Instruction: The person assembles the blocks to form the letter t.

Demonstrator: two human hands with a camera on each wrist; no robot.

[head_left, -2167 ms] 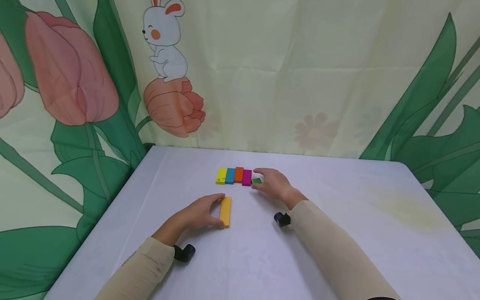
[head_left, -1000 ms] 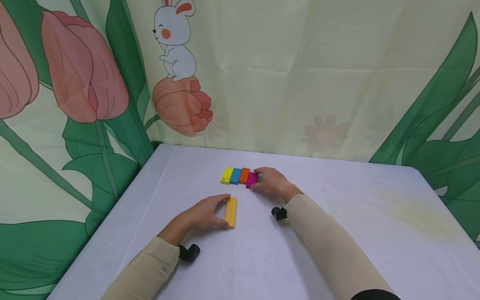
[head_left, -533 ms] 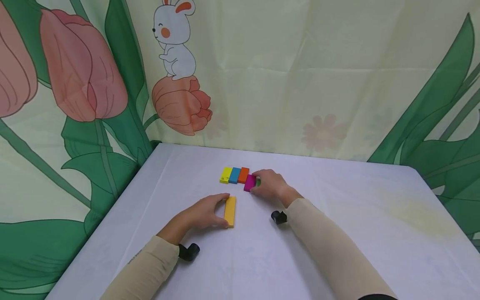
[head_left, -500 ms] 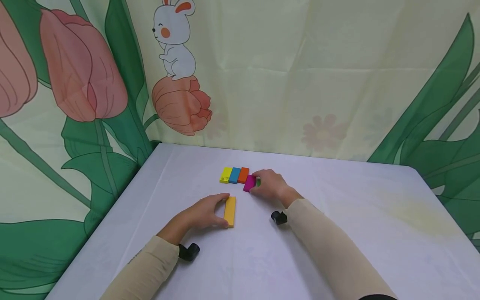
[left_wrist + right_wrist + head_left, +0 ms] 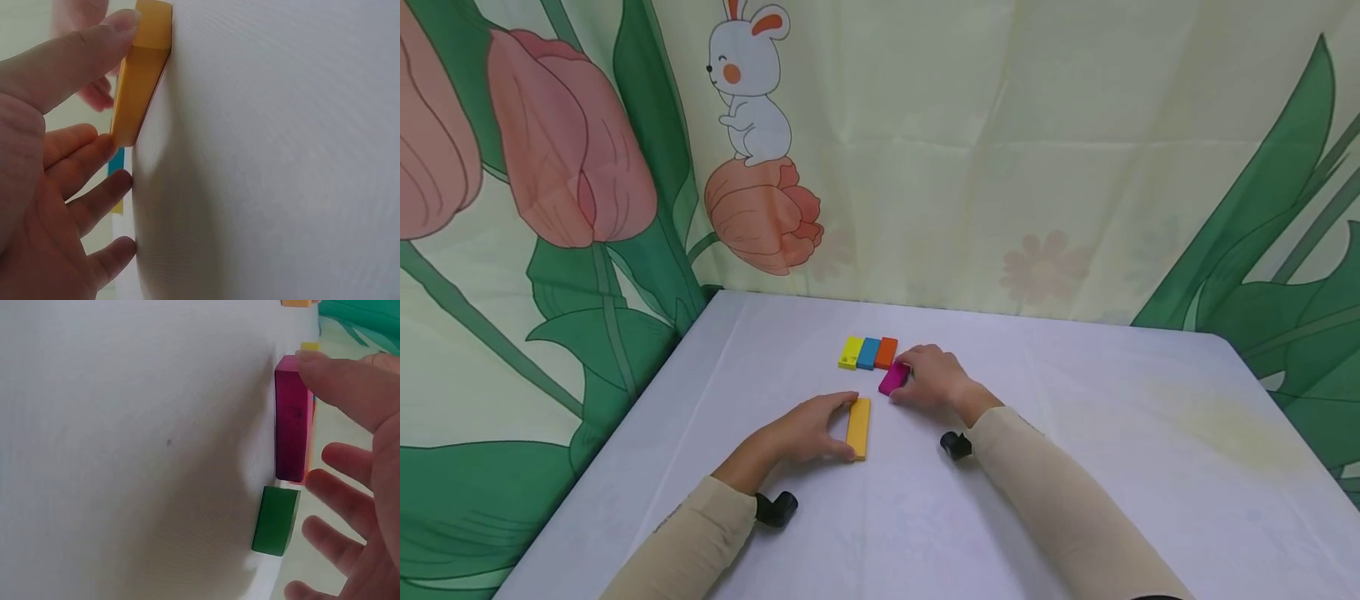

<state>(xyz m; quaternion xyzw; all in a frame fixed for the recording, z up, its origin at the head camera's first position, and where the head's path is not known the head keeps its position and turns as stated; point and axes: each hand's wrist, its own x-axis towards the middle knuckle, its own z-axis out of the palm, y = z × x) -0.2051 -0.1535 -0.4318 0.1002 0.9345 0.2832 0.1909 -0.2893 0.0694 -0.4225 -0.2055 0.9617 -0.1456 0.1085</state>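
My left hand (image 5: 808,429) pinches a long amber-yellow block (image 5: 858,429) by its ends, thumb at the near end and a finger at the far one. In the left wrist view that block (image 5: 140,81) lies flat at the tabletop, the other fingers spread beside it. Farther off, my right hand (image 5: 936,379) grips a magenta block (image 5: 893,379) end to end between thumb and finger. The magenta block lies slanted, just in front of an orange block (image 5: 887,353). A green block (image 5: 275,522) sits by its far end in the right wrist view; the hand mostly hides it from the head camera.
Left of the orange block, a blue block (image 5: 868,354) and a bright yellow block (image 5: 851,353) stand side by side in a row. All lie on a white-covered table (image 5: 1075,467). A printed curtain (image 5: 910,167) hangs behind the table's back edge.
My right hand has taken hold of the magenta block and drawn it out of the row, toward me and slightly left, turning it askew. The left hand has stayed at the amber-yellow block.
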